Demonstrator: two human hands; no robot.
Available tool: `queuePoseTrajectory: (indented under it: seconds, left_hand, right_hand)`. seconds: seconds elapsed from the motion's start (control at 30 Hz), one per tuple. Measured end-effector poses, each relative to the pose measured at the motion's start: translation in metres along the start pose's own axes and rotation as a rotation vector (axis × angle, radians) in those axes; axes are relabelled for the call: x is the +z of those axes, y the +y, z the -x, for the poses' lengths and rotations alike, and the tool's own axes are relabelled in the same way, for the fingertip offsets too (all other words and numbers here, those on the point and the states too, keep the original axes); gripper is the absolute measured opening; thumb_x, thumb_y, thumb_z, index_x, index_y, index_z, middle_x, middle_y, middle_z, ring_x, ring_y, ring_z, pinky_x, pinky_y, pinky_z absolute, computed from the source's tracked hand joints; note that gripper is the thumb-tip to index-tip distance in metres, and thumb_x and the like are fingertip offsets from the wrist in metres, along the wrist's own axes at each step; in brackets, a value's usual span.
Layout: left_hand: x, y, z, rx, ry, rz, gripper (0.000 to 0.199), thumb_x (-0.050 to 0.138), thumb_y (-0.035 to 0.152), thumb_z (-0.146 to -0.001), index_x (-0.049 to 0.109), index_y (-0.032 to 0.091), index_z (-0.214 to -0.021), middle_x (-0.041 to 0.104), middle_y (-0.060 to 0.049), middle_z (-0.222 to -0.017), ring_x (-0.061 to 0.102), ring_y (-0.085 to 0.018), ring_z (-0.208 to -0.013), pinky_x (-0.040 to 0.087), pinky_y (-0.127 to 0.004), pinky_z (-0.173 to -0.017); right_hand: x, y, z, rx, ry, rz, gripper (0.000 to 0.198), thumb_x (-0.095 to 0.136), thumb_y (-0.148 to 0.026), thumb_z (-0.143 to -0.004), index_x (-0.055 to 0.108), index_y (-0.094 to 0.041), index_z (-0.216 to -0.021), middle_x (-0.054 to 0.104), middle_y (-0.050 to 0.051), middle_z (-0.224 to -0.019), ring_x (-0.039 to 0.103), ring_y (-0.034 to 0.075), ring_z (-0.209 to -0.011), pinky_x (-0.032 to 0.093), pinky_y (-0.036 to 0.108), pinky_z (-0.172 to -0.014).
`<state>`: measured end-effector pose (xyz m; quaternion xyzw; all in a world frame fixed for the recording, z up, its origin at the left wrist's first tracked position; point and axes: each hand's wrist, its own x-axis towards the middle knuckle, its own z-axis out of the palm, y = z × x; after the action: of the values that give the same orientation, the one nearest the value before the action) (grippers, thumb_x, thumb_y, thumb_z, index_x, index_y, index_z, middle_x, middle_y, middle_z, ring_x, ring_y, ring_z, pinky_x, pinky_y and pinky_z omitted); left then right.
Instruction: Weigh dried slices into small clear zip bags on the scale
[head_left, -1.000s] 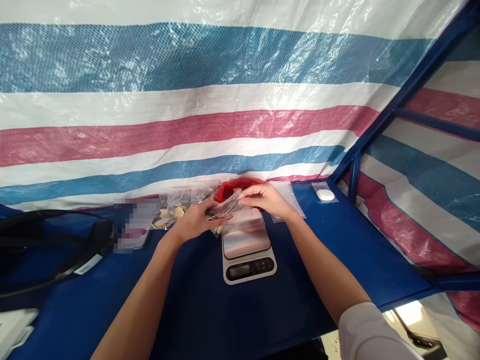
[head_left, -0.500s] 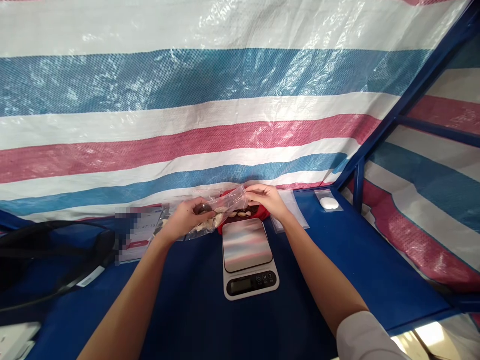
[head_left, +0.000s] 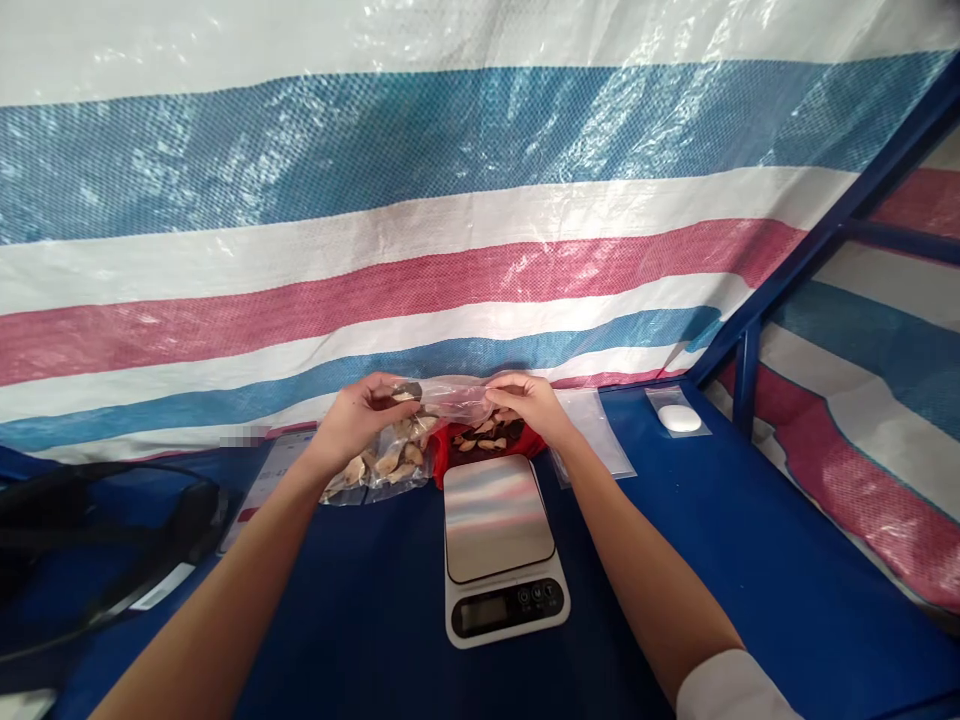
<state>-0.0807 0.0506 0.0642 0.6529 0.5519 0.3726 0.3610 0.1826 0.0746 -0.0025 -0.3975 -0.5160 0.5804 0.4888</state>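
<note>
Between my hands stretches a clear plastic bag (head_left: 454, 398) that holds pale and dark dried slices, perhaps mushrooms. My left hand (head_left: 365, 415) is closed on the bag's left side, with a dark slice showing by its fingertips. Thumb and fingers of my right hand (head_left: 525, 400) pinch the bag's upper right edge. Below them sits a red bag (head_left: 444, 455) with more dark and pale slices (head_left: 491, 435) inside. Just in front stands a white kitchen scale (head_left: 501, 540) with a shiny metal plate; its display looks blank.
Flat clear bags (head_left: 600, 440) lie right of the red bag. Farther right, a white rounded object (head_left: 679, 418) rests on a small clear bag. A phone-like screen (head_left: 270, 470) and a black strap-like item (head_left: 172, 540) lie left. Striped sheeting (head_left: 420, 290) hangs behind the blue table (head_left: 360, 620).
The clear bag's filled part now hangs lower, below my left hand, and its slices show more. My left hand has risen slightly. The camera view has shifted a little.
</note>
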Motion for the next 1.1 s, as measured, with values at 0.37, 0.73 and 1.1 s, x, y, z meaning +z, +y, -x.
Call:
queuePoseTrajectory:
  seconds: [0.37,0.73,1.1]
  left_hand:
    - [-0.001,0.002,-0.012,0.043,0.068,-0.162,0.047,0.077,0.064,-0.073,0.08,0.021,-0.091,0.08,-0.007,-0.094,0.071,-0.028,-0.091,0.056,-0.035,-0.08]
    - [-0.004,0.008,-0.022,0.123,0.06,-0.319,0.047,0.062,0.066,-0.085,0.08,0.022,-0.09,0.078,-0.004,-0.084,0.07,-0.027,-0.086,0.055,-0.031,-0.074]
    - [0.006,0.029,-0.032,0.178,-0.007,-0.403,0.043,0.055,0.057,-0.088,0.076,0.02,-0.084,0.079,-0.005,-0.087,0.071,-0.022,-0.08,0.052,-0.028,-0.074]
  right_hand:
    - [0.001,0.012,-0.002,0.101,0.056,0.025,0.021,0.082,-0.036,-0.075,0.076,-0.022,-0.088,0.077,0.003,-0.084,0.074,0.02,-0.079,0.065,0.031,-0.068]
    - [0.006,0.01,-0.001,0.205,0.135,-0.09,0.011,0.074,-0.026,-0.084,0.079,-0.018,-0.09,0.079,0.005,-0.087,0.076,0.015,-0.077,0.064,0.022,-0.065]
    - [0.004,0.015,-0.001,0.193,0.105,-0.067,0.004,0.074,-0.021,-0.084,0.078,-0.019,-0.085,0.078,0.002,-0.083,0.075,0.014,-0.074,0.064,0.021,-0.064]
